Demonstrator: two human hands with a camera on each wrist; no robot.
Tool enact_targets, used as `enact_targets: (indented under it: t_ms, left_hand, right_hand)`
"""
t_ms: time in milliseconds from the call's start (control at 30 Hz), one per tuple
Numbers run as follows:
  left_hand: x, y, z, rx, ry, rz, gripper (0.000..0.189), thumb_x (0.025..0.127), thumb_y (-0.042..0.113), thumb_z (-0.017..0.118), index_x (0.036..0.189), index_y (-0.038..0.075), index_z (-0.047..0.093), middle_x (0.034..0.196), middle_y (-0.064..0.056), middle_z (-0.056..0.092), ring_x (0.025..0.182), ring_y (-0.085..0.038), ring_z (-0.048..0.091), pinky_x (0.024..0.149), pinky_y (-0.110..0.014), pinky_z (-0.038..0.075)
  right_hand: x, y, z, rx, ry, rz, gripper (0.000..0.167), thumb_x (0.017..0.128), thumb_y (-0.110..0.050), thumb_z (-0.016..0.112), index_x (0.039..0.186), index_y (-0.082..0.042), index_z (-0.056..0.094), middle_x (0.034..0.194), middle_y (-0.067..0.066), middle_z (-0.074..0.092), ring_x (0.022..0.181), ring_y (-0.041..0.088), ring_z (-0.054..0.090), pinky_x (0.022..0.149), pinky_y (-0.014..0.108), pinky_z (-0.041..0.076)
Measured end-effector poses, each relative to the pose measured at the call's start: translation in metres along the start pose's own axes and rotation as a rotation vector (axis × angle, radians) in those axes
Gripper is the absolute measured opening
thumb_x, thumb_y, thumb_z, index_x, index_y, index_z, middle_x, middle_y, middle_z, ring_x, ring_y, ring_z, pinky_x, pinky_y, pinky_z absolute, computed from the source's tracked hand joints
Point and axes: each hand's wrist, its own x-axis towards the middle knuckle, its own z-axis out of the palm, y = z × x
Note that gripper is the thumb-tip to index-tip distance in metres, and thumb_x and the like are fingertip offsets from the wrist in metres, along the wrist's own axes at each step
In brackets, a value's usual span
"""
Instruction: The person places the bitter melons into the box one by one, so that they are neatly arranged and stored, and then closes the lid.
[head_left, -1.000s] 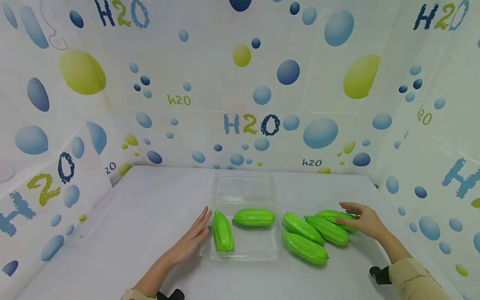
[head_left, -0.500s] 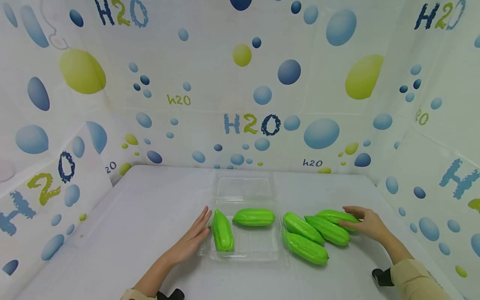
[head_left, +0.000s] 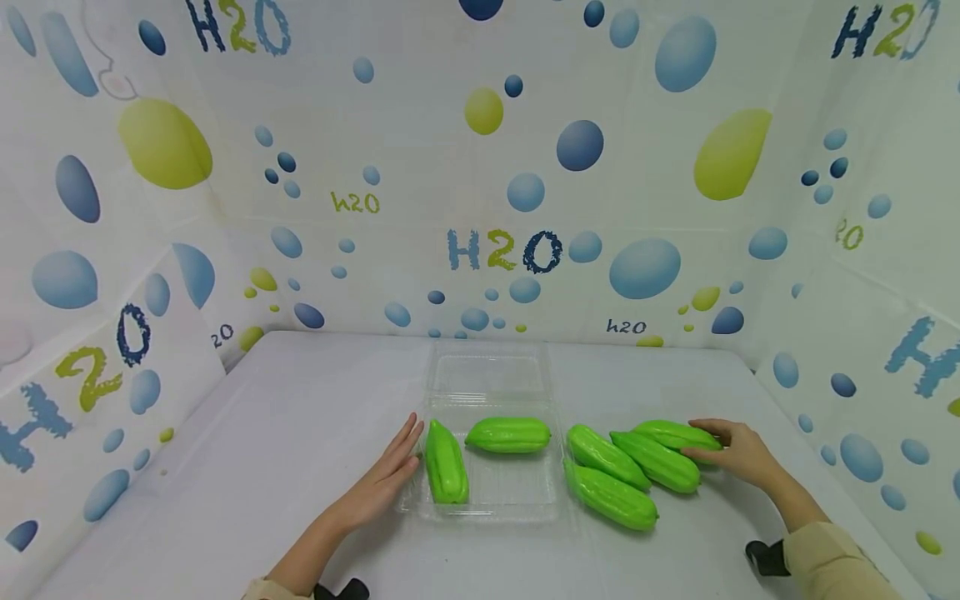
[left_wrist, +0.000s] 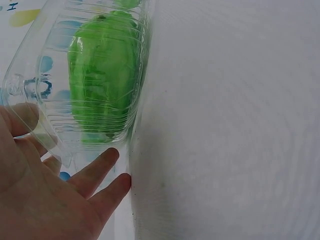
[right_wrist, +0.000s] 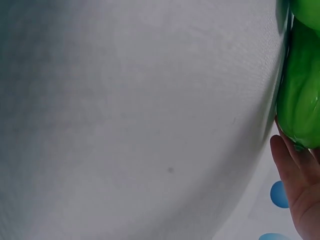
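Note:
My left hand (head_left: 384, 477) rests with straight fingers against the left side of a clear plastic clamshell box (head_left: 495, 510), its lid folded back. Two shiny green cucumbers lie in the box: an upright one (head_left: 446, 462) at the left and a sideways one (head_left: 508, 435) at the back. In the left wrist view, my fingers (left_wrist: 95, 172) are beside the box's wall. My right hand (head_left: 735, 450) holds the right end of the rearmost loose cucumber (head_left: 675, 433), thumb on the near side and fingers on the far side. In the right wrist view, fingers meet its tip (right_wrist: 302, 110).
More loose cucumbers lie right of the box: one near its edge (head_left: 606, 457), one in the middle (head_left: 658, 462) and one in front (head_left: 613, 497). A white cloth covers the table (head_left: 315, 400). Patterned curtain walls (head_left: 420, 125) stand around it.
My right hand has slid slightly right and down to the end of the rearmost cucumber, and its fingers have closed in there. The left hand and the box have stayed in place.

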Motion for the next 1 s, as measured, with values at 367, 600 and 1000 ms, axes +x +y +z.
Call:
enact_targets:
  t_ms: [367, 600, 1000]
  left_hand:
    - [-0.002, -0.005, 0.000, 0.007, -0.001, 0.021, 0.050, 0.101, 0.017, 0.030, 0.146, 0.005, 0.013, 0.153, -0.010, -0.003, 0.138, -0.032, -0.003, 0.106, -0.054, 0.006]
    - [-0.003, -0.005, 0.000, 0.005, -0.009, 0.023, 0.050, 0.101, 0.018, 0.030, 0.146, 0.005, 0.013, 0.153, -0.009, -0.003, 0.138, -0.031, -0.003, 0.106, -0.054, 0.006]
    - [-0.006, -0.008, -0.002, 0.010, -0.008, 0.033, 0.050, 0.101, 0.018, 0.031, 0.147, 0.006, 0.013, 0.153, -0.010, -0.002, 0.138, -0.031, -0.003, 0.106, -0.053, 0.005]
  right_hand:
    - [-0.005, 0.001, 0.004, -0.016, 0.013, 0.020, 0.057, 0.077, -0.032, 0.073, 0.118, 0.005, 0.057, 0.117, 0.026, 0.055, 0.102, 0.042, 0.053, 0.080, 0.049, 0.047]
    - [-0.010, -0.003, 0.004, -0.011, 0.022, 0.044, 0.058, 0.077, -0.033, 0.073, 0.119, 0.004, 0.057, 0.119, 0.027, 0.054, 0.100, 0.040, 0.053, 0.077, 0.045, 0.048]
    - [-0.010, -0.010, -0.001, -0.039, 0.059, 0.023, 0.060, 0.078, -0.035, 0.072, 0.121, 0.004, 0.056, 0.118, 0.026, 0.055, 0.099, 0.040, 0.054, 0.076, 0.046, 0.048]
